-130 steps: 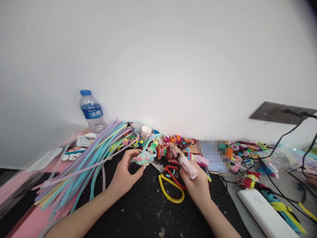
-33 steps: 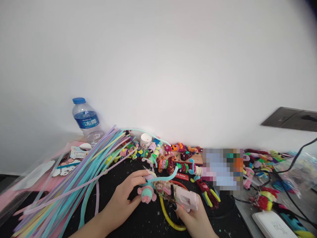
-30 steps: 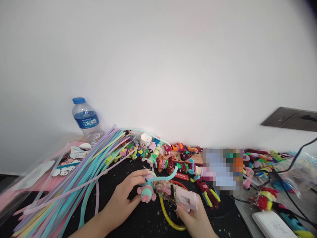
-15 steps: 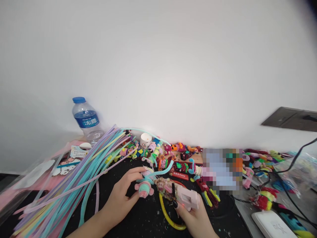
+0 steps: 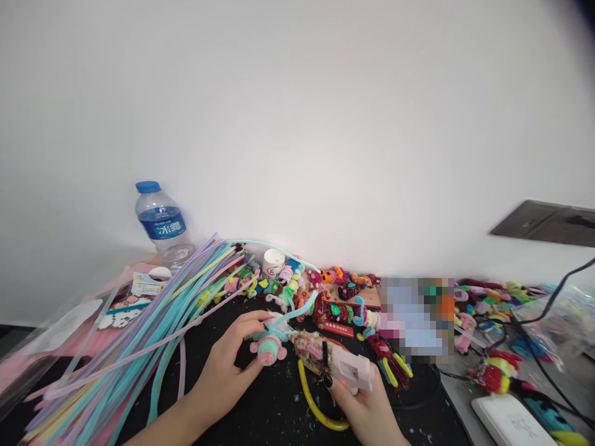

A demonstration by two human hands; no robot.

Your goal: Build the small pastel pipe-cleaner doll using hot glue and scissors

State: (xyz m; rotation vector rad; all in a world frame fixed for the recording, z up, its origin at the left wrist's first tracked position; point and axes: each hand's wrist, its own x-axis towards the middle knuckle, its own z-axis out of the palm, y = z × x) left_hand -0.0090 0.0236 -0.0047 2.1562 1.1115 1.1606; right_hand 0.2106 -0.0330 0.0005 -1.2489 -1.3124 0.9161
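My left hand (image 5: 224,364) is closed on a pipe-cleaner figure (image 5: 270,347) in mint, pink and lilac, pinched between thumb and fingers. A loose light-blue stem (image 5: 300,311) sticks up from it to the right. My right hand (image 5: 369,406) grips a pale pink hot glue gun (image 5: 352,370), with a small red light glowing near the thumb. Fuzz and glue coat the gun's front end, and its tip points left, close beside the figure; whether they touch I cannot tell. Below the gun, a yellow loop (image 5: 310,399) lies on the black mat (image 5: 260,421).
A bundle of pastel pipe cleaners (image 5: 153,334) fills the left side. Behind it, a water bottle (image 5: 162,223) leans by the wall. Finished pipe-cleaner figures (image 5: 332,313) and a paper cup (image 5: 273,263) line the back. Cables (image 5: 553,303) and a white power bank (image 5: 509,421) lie right.
The figure has turned slightly in my left hand and risen a little, its loose blue stem shifting left. My right hand and the glue gun stay nearly still.
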